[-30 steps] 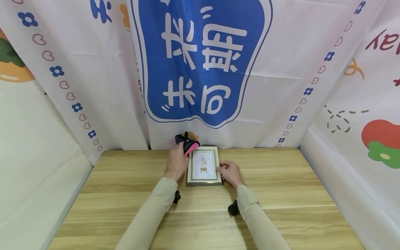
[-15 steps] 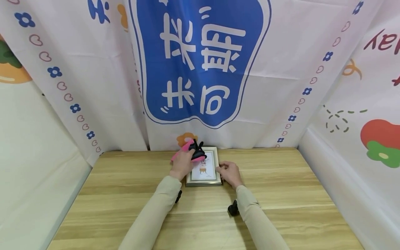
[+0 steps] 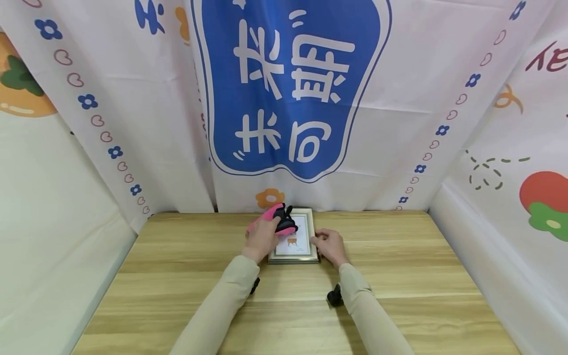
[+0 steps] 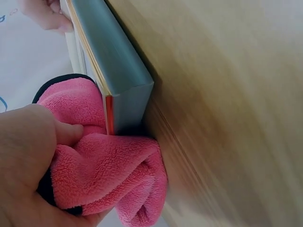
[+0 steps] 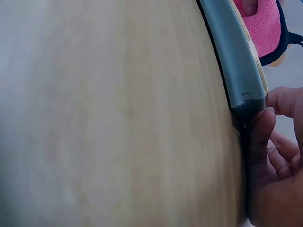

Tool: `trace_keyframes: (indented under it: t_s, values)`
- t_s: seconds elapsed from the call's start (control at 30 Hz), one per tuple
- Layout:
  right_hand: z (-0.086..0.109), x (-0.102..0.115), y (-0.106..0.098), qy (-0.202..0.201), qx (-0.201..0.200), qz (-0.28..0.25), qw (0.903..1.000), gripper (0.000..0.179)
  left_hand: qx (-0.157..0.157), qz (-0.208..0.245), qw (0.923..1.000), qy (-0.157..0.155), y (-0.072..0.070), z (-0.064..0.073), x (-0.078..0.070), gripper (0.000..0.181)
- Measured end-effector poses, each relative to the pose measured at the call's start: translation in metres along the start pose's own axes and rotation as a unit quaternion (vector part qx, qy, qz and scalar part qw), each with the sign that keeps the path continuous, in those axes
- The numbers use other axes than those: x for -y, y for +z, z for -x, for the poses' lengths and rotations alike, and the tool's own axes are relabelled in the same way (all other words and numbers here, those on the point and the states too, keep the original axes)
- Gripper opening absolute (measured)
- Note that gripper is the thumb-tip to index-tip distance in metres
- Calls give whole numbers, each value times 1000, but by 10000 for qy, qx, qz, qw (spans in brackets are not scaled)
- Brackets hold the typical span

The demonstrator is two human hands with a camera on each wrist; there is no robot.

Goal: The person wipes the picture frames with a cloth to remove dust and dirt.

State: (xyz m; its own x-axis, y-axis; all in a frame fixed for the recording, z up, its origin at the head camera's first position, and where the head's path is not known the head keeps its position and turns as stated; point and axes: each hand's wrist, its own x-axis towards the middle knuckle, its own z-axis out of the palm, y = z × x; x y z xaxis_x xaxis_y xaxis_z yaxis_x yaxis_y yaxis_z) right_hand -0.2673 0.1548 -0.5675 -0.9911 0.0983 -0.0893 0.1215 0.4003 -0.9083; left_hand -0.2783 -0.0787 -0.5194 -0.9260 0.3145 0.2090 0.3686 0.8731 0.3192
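Note:
A picture frame (image 3: 293, 260) with a pale rim lies face up at the back of the table, showing a small drawing of a potted plant. My left hand (image 3: 263, 237) grips a pink, black-edged plush cloth (image 3: 287, 228) over the frame's upper left part, covering some of the picture. Seen from the left wrist, the bunched cloth (image 4: 118, 175) touches the frame's corner and hangs past its edge to the table. On the opposite side my right hand (image 3: 330, 246) holds the frame's right edge; in the right wrist view, thumb and finger pinch it near a corner.
The wood-grain table (image 3: 390, 276) ends at the back against a white printed curtain (image 3: 377, 162), close behind the frame. White cloth walls stand at left and right. Black wrist cameras (image 3: 335, 296) hang beneath the sleeves.
My left hand has moved right with the cloth, from the frame's left edge onto its upper left face. More of the pink side shows now. The right hand keeps its place on the frame.

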Motion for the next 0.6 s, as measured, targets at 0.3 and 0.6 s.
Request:
trace_keyframes:
  t_s: [0.3, 0.6]
  values:
    - [0, -2, 0, 114, 52, -59, 9999, 37, 50, 479, 9988, 41, -2, 21, -1, 51]
    - [-2, -3, 2, 87, 55, -18, 9999, 37, -49, 603, 9981, 80, -1, 38, -1, 48]
